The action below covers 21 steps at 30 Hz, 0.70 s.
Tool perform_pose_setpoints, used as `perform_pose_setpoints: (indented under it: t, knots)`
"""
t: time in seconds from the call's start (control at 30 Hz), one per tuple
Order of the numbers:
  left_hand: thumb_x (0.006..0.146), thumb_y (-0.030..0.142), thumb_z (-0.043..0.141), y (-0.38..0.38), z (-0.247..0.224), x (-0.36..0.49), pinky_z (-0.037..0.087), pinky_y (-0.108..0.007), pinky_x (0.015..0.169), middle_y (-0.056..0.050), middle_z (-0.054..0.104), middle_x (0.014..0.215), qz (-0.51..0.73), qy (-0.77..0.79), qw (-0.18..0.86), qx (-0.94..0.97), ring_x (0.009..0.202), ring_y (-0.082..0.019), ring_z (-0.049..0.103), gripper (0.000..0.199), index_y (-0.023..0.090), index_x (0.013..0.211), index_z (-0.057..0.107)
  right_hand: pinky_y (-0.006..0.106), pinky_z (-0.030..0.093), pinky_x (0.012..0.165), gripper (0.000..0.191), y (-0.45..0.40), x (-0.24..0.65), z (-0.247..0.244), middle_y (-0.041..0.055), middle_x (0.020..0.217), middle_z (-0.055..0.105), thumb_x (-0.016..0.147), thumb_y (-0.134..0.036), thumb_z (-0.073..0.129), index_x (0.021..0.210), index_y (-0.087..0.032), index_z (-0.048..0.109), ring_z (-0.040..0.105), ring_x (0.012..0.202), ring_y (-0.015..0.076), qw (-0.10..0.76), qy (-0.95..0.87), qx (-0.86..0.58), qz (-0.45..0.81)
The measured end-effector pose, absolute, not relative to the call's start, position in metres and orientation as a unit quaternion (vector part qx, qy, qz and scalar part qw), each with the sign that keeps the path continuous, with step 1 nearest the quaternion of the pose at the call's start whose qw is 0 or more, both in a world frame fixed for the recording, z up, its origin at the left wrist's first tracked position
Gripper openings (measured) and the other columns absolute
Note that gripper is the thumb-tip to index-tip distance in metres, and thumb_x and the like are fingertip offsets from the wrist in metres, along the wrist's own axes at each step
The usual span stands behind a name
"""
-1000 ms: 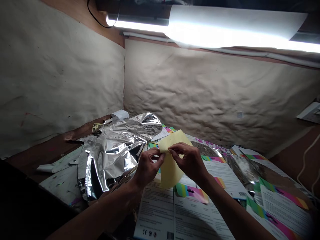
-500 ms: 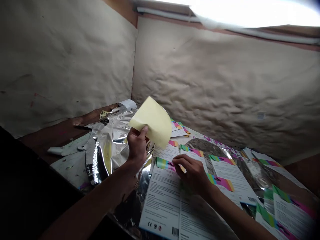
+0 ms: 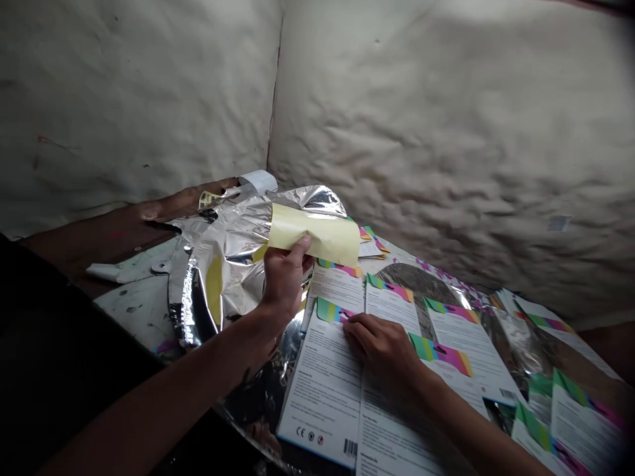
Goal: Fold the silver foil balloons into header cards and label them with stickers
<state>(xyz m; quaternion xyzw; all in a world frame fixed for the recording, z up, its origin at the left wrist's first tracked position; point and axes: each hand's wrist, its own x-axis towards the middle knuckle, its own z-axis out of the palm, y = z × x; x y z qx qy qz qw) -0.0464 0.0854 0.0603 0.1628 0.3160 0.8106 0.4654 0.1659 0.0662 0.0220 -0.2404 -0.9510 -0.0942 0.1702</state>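
A pale yellow sheet of paper (image 3: 330, 239) is pinched between the thumb and fingers of my left hand (image 3: 286, 274), held up over crumpled silver foil (image 3: 238, 231). My right hand (image 3: 384, 344) is closed, its fingertips bent down at the coloured top of a white printed packet (image 3: 322, 383). Whatever those fingertips may hold is hidden. Under the right wrist lies another printed packet (image 3: 391, 430), partly covered by the hand and forearm.
More printed packets with striped tops, such as one packet (image 3: 461, 344), lie in rows on the table. Clear plastic (image 3: 516, 337) lies at the right. White scraps (image 3: 119, 271) sit at the left. Paper-covered walls (image 3: 446, 132) rise behind the table.
My left hand has shifted slightly right, and the yellow sheet has tilted and flattened in view. My right fingertips have lowered onto the packet's top. The camera view has tipped downward.
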Motion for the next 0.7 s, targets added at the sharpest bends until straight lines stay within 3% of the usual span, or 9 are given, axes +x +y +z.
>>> perform_pose_setpoints:
  t: [0.2, 0.33, 0.43, 0.5, 0.57, 0.63, 0.7]
  knots:
    - [0.064, 0.023, 0.081, 0.086, 0.061, -0.046, 0.055, -0.028, 0.078, -0.003, 0.073, 0.090, 0.805, 0.329, 0.467, 0.159, 0.087, -0.018, 0.070, 0.030, 0.016, 0.090, 0.068, 0.028, 0.048, 0.065, 0.023, 0.067, 0.165, 0.033, 0.0078, 0.090, 0.071, 0.099, -0.018, 0.046, 0.095, -0.017, 0.069, 0.067, 0.079, 0.0180, 0.111, -0.961, -0.253, -0.025]
    - [0.064, 0.022, 0.081, 0.085, 0.063, -0.046, 0.055, -0.024, 0.073, -0.002, 0.072, 0.089, 0.799, 0.328, 0.476, 0.166, 0.083, -0.016, 0.070, 0.028, 0.015, 0.088, 0.068, 0.032, 0.052, 0.077, 0.021, 0.063, 0.167, 0.042, 0.0092, 0.103, 0.071, 0.098, -0.023, 0.049, 0.104, -0.019, 0.068, 0.068, 0.089, 0.0206, 0.077, -0.959, -0.267, 0.053]
    - [0.064, 0.018, 0.080, 0.085, 0.062, -0.045, 0.056, -0.028, 0.078, -0.003, 0.072, 0.086, 0.796, 0.316, 0.489, 0.167, 0.086, -0.018, 0.071, 0.027, 0.014, 0.087, 0.067, 0.036, 0.054, 0.085, 0.016, 0.061, 0.172, 0.049, 0.0089, 0.113, 0.070, 0.094, -0.025, 0.054, 0.097, -0.021, 0.069, 0.068, 0.099, 0.0231, 0.084, -0.953, -0.263, 0.126]
    - [0.063, 0.015, 0.079, 0.085, 0.061, -0.043, 0.057, -0.030, 0.082, -0.004, 0.073, 0.087, 0.790, 0.313, 0.503, 0.155, 0.087, -0.018, 0.070, 0.027, 0.013, 0.087, 0.067, 0.036, 0.055, 0.085, 0.018, 0.064, 0.178, 0.053, 0.0077, 0.113, 0.072, 0.094, -0.029, 0.056, 0.085, -0.021, 0.069, 0.070, 0.099, 0.0237, 0.135, -0.931, -0.283, 0.186]
    - [0.063, 0.013, 0.080, 0.085, 0.058, -0.040, 0.057, -0.030, 0.081, -0.005, 0.073, 0.089, 0.776, 0.315, 0.527, 0.142, 0.085, -0.017, 0.070, 0.028, 0.013, 0.088, 0.067, 0.036, 0.057, 0.081, 0.026, 0.072, 0.184, 0.056, 0.0084, 0.106, 0.074, 0.096, -0.038, 0.054, 0.084, -0.021, 0.070, 0.072, 0.094, 0.0239, 0.245, -0.858, -0.367, 0.264]
    - [0.063, 0.014, 0.080, 0.083, 0.056, -0.035, 0.057, -0.029, 0.079, -0.005, 0.074, 0.091, 0.758, 0.311, 0.556, 0.140, 0.082, -0.016, 0.070, 0.028, 0.012, 0.089, 0.068, 0.036, 0.059, 0.077, 0.035, 0.083, 0.187, 0.058, 0.0098, 0.106, 0.074, 0.097, -0.051, 0.049, 0.099, -0.022, 0.068, 0.073, 0.089, 0.0243, 0.361, -0.726, -0.466, 0.356]
    - [0.064, 0.016, 0.081, 0.079, 0.053, -0.029, 0.058, -0.029, 0.079, -0.006, 0.074, 0.092, 0.735, 0.304, 0.587, 0.154, 0.084, -0.017, 0.070, 0.028, 0.012, 0.089, 0.069, 0.038, 0.060, 0.075, 0.045, 0.094, 0.185, 0.059, 0.0105, 0.117, 0.070, 0.095, -0.059, 0.047, 0.120, -0.024, 0.060, 0.074, 0.089, 0.0250, 0.409, -0.614, -0.497, 0.457]
